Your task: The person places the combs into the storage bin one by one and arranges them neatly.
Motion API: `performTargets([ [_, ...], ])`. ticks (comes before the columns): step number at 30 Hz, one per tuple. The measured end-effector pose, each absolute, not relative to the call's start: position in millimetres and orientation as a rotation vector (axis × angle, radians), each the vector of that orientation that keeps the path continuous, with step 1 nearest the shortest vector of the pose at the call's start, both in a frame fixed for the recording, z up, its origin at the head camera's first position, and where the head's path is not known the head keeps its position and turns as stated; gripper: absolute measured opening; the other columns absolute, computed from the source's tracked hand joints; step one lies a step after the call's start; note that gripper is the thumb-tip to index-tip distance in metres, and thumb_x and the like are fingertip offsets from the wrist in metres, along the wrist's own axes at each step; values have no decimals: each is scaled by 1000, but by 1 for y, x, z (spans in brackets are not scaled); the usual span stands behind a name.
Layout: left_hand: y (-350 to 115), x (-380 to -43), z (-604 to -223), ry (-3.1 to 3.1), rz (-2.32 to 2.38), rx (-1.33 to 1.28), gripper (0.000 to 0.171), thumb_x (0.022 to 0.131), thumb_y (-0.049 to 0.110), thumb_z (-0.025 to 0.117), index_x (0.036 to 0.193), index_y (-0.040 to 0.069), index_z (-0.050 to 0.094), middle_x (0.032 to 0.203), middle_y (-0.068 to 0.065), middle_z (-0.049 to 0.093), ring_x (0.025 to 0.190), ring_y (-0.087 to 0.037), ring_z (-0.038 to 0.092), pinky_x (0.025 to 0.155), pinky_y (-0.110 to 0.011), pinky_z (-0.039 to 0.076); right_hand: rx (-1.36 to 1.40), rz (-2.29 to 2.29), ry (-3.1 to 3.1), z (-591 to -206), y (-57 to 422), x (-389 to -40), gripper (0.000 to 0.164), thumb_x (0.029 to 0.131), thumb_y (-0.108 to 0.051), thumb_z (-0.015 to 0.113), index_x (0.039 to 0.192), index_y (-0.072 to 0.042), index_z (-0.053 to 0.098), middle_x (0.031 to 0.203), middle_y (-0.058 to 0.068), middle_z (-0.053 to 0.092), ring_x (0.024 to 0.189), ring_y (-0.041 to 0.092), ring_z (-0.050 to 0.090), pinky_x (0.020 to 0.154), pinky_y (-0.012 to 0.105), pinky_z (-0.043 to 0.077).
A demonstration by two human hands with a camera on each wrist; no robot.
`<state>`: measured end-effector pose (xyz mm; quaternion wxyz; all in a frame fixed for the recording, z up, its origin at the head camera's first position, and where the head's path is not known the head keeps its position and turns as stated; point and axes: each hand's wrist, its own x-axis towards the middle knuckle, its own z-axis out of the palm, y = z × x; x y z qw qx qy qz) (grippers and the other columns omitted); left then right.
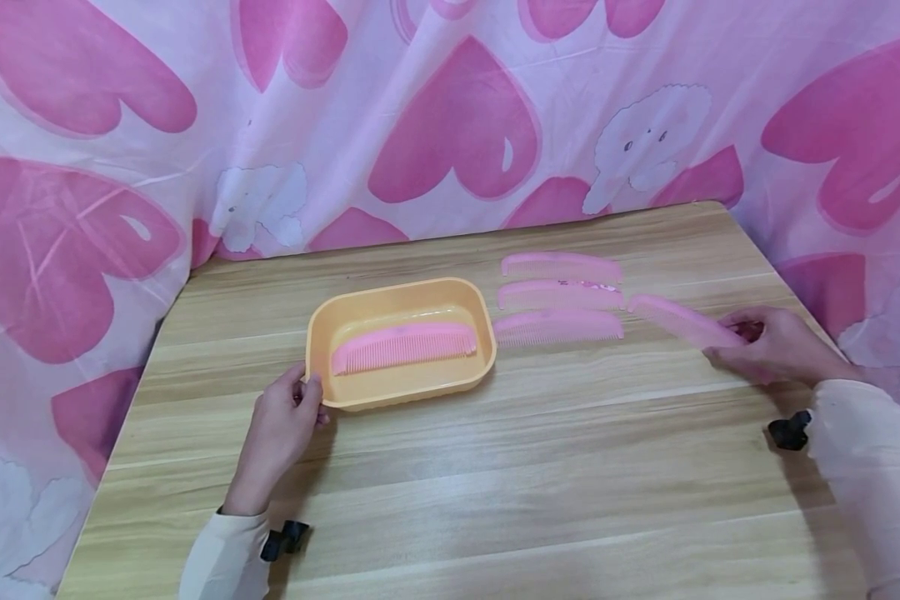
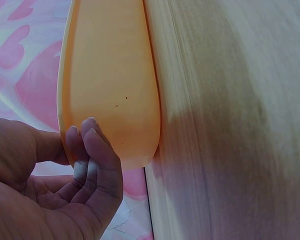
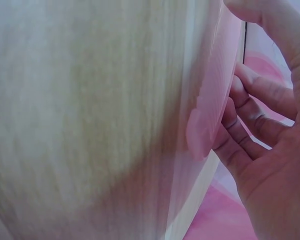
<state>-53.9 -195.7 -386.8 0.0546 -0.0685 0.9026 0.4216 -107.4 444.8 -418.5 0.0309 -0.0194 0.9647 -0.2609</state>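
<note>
An orange plastic tub [image 1: 401, 398] stands on the table, with a pink comb [image 1: 405, 346] lying inside it, teeth toward me. At its near left corner my left hand [image 1: 283, 425] pinches the rim; in the left wrist view the fingers [image 2: 102, 160] curl against the outer wall. My right hand [image 1: 783, 346] grips another pink comb [image 1: 682, 319] by its right end, the comb slanting down to the right. The right wrist view shows the fingers along the back of this comb [image 3: 215, 100], close over the table.
Between tub and right hand lie three pink combs in a stacked row: a far one [image 1: 562, 265], a middle one [image 1: 558, 293] with a printed pattern, and a near one [image 1: 558, 325] beside the tub's right wall. A heart-patterned curtain [image 1: 450, 125] hangs behind the wooden table [image 1: 495, 500].
</note>
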Motion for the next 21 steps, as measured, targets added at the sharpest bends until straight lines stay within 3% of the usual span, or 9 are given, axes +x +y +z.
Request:
performTargets([
  [10, -197, -53, -387, 2744, 1271, -205, 40, 109, 21, 40, 139, -3, 53, 85, -12, 65, 72, -17, 64, 58, -25, 51, 12, -791, 2947, -413, 437, -112, 60, 76, -41, 89, 115, 0, 72, 88, 9, 69, 71, 15, 56, 60, 21, 47],
  [21, -196, -56, -388, 2731, 1261, -230, 40, 109, 20, 39, 140, -1, 52, 89, -15, 64, 74, -19, 64, 59, -26, 52, -95, -900, 2999, -407, 421, -125, 51, 73, -25, 92, 109, 4, 71, 87, 12, 69, 69, 6, 56, 60, 14, 44],
])
